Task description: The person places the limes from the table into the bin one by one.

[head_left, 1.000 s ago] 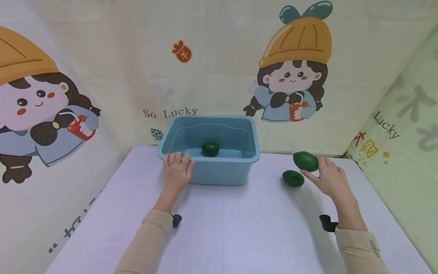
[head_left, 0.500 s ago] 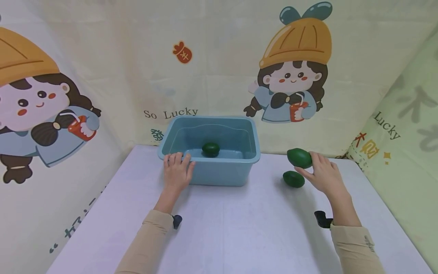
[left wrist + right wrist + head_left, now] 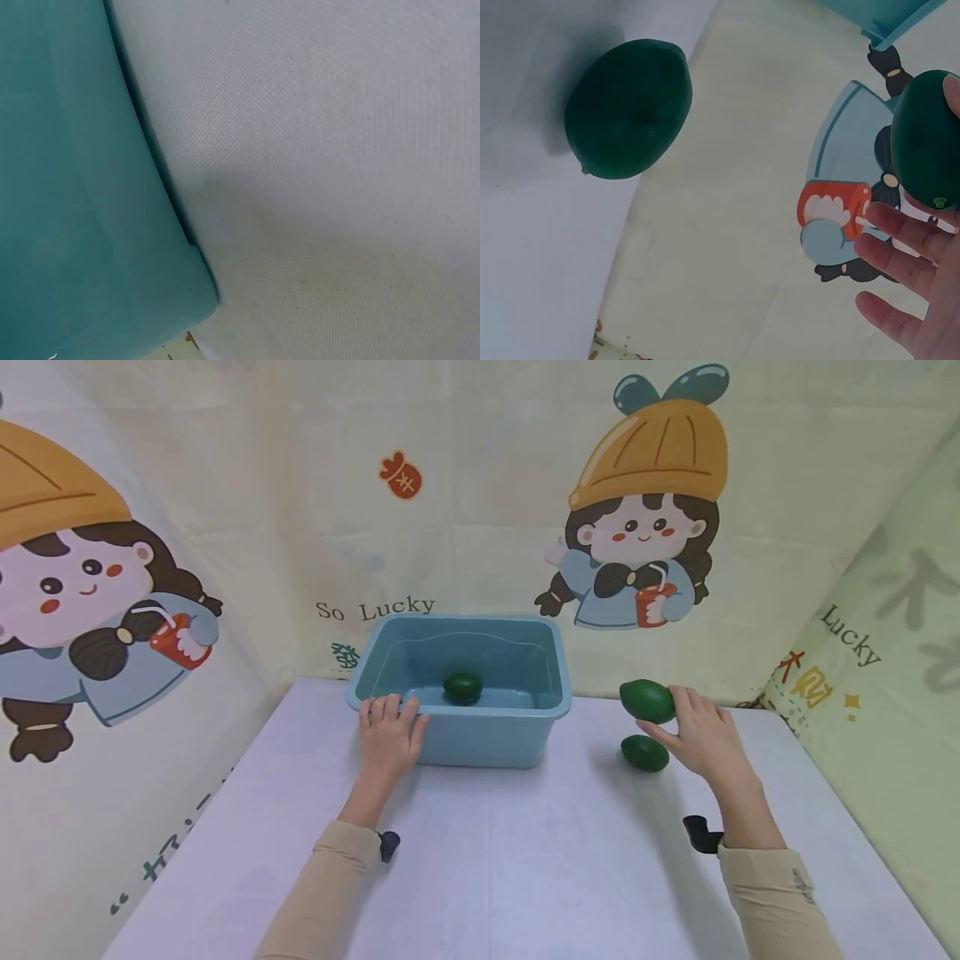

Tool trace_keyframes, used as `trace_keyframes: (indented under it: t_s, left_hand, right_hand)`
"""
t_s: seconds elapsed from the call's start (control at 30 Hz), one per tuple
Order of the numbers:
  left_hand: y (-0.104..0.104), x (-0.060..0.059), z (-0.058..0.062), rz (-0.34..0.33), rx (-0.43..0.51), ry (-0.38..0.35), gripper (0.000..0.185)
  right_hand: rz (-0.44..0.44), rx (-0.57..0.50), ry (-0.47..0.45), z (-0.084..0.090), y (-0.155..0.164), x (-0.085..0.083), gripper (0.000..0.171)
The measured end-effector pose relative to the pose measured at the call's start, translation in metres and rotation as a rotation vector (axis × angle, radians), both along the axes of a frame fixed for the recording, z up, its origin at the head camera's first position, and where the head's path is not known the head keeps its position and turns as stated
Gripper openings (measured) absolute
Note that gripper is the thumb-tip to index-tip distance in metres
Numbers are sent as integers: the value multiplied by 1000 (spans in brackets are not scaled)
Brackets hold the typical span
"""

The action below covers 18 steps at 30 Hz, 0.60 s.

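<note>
Your two sleeves are lying nearest, over the white table (image 3: 487,860), each with a small black camera mount at the wrist. Your left hand (image 3: 386,739) is resting against the near left corner of the tub (image 3: 480,739), fingers straight and laid over its rim, gripping nothing. Your right hand (image 3: 701,739) is holding an avocado (image 3: 647,700) clear of the table, thumb below it and fingers curled behind it. A second avocado (image 3: 644,752) is lying on the table just below the held one, apart from the hand. Further back, a third avocado (image 3: 462,687) is sitting inside the tub. A cartoon backdrop (image 3: 645,527) is hanging behind the table
</note>
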<state>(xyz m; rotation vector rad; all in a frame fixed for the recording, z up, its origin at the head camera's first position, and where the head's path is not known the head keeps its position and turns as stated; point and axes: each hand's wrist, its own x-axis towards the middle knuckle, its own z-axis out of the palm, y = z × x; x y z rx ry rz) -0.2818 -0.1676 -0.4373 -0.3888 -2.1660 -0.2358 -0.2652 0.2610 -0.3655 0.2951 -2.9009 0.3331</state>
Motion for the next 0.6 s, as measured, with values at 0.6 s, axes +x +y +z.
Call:
trace_keyframes:
  t_s: [0.6]
  left_hand:
    - [1, -2, -3, 1, -6, 9, 45]
  right_hand:
    - [0, 6, 22, 8, -11, -2, 77]
